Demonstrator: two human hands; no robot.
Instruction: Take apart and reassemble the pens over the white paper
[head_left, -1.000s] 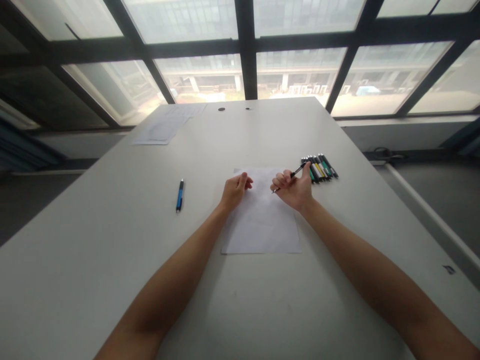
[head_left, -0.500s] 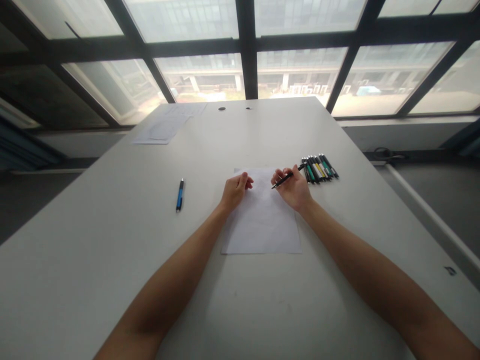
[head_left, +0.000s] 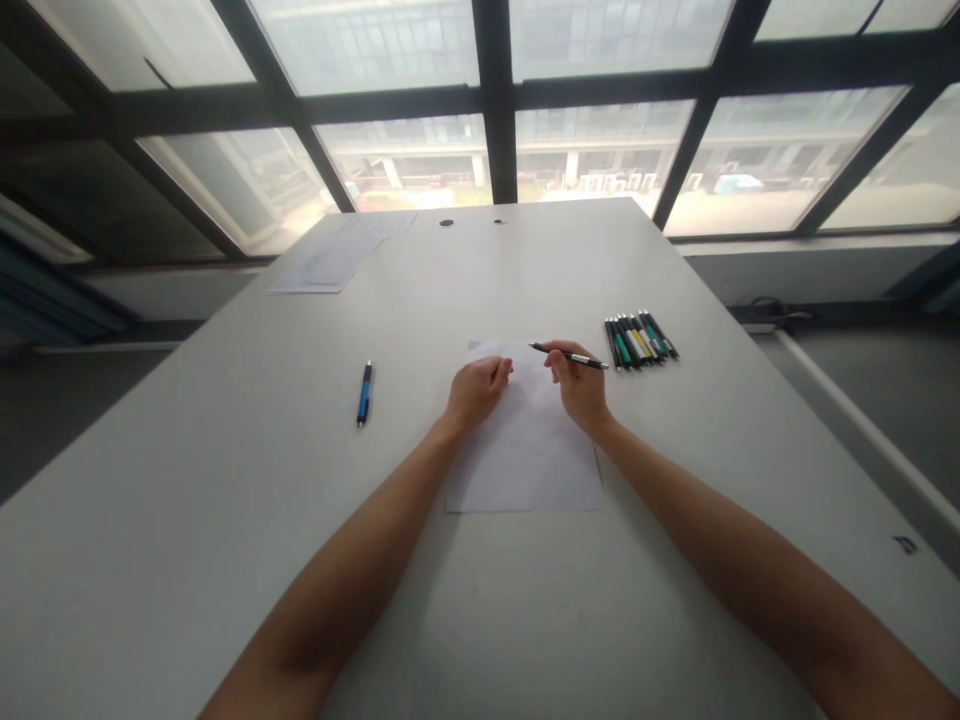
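Observation:
A slim black pen (head_left: 583, 358) with a light band lies between the thumb and fingers of my right hand (head_left: 582, 392), its tip pointing left. This hand is over the right side of a white sheet of paper (head_left: 525, 475). My left hand (head_left: 478, 390) rests on the sheet's upper left part, its fingers curled into a loose fist, with nothing seen in them. To the right of my right hand, several pens (head_left: 640, 340) lie side by side in a row, mostly black with green, yellow and white parts.
A blue and black pen (head_left: 364, 394) lies alone to the left of the sheet. More papers (head_left: 315, 268) are at the far left corner of the white table (head_left: 225, 480). Two small round holes are near its far edge, before the large windows.
My right hand has rolled over, palm now turned down and inward. The pen has swung with it, its tip now higher and farther left. My left hand's fingers have curled inward.

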